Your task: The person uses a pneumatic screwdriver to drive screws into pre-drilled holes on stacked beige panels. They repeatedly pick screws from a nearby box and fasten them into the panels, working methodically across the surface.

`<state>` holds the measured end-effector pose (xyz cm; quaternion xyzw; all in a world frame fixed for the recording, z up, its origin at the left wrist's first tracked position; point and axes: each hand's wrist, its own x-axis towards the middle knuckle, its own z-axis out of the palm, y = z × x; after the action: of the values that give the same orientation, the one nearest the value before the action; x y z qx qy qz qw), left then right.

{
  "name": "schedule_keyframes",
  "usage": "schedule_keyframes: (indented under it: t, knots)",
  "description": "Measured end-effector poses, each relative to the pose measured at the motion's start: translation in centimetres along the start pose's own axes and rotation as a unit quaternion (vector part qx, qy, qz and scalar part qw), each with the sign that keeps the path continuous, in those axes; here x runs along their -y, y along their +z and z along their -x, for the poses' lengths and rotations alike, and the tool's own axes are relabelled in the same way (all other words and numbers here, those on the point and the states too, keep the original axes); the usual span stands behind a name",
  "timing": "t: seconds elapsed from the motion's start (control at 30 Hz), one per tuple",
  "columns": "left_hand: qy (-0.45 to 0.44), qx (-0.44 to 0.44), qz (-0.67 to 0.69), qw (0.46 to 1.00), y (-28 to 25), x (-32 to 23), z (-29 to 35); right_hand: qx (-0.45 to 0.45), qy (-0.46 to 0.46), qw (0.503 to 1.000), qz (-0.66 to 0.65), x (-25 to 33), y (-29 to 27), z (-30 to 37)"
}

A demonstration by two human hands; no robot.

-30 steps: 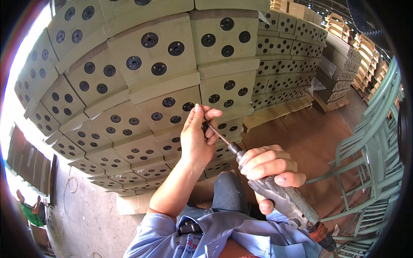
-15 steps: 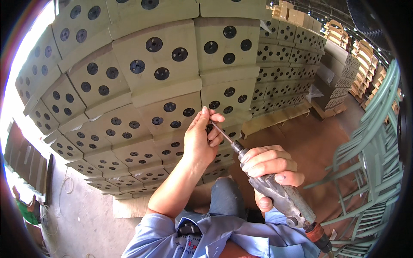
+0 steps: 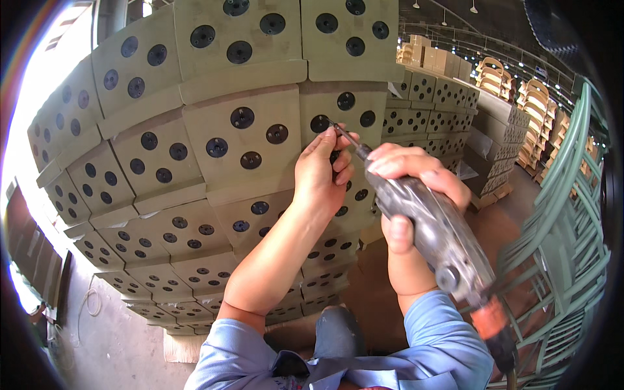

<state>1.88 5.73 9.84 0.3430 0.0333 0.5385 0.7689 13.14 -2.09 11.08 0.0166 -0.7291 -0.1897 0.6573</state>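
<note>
Item: pistol-less, straight-bodied power screwdriver (image 3: 437,227), worn grey casing, orange collar (image 3: 489,318) toward its rear, dark line leading off below. Location: in front of the person, slanting from lower right up toward the stack.

Right hand (image 3: 416,175): closed around the screwdriver's casing, fingers over the top, thumb along the near side.

Left hand (image 3: 318,170): raised, fingers curled; thumb and forefinger drawn close at the tip of the slim driver bit (image 3: 350,138). Whether they pinch the bit or a small fastener, cannot tell. Bit tip appears at the edge of a black disc (image 3: 318,124); contact cannot be confirmed.

Stock, front: tall stack of beige block-shaped units (image 3: 312,97), set in rows, the clearly visible faces each fitted with four round black discs. Pale board base (image 3: 182,348) beneath.

Stock, right rear: second stack of disc-fitted units (image 3: 448,114), with clear plastic film (image 3: 478,143) beside it.

Containers: brown cartons (image 3: 444,63), piled at the back; contents hidden.

Seating, right: green metal chairs (image 3: 552,214), nested; farther off, pale curved wooden frames (image 3: 536,107), piled.

Floor, left: pale looped cable (image 3: 91,302) on grey concrete (image 3: 123,338).

Clothing: light-blue sleeves (image 3: 448,325).
</note>
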Motion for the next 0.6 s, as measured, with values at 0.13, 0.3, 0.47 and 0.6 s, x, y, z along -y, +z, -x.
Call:
schedule_keyframes:
  t: [0.13,0.3,0.47,0.6]
  knots:
    - [0.031,0.002,-0.021,0.999,-1.2,0.5,-0.6,-0.038,-0.009,0.997,-0.059,-2.0,0.6,0.7]
    - [-0.049,0.023,-0.067,0.996,-4.3,3.1,3.8,-0.049,0.013,0.994,-0.096,-2.0,1.2,0.7]
    - [-0.186,-0.041,-0.065,0.98,-10.4,7.7,8.6,-0.034,-0.002,0.995,-0.091,-2.1,1.7,-0.1]
    - [-0.279,-0.11,-0.043,0.953,-16.3,10.2,11.8,0.004,-0.028,0.996,-0.084,-3.6,1.9,-0.3]
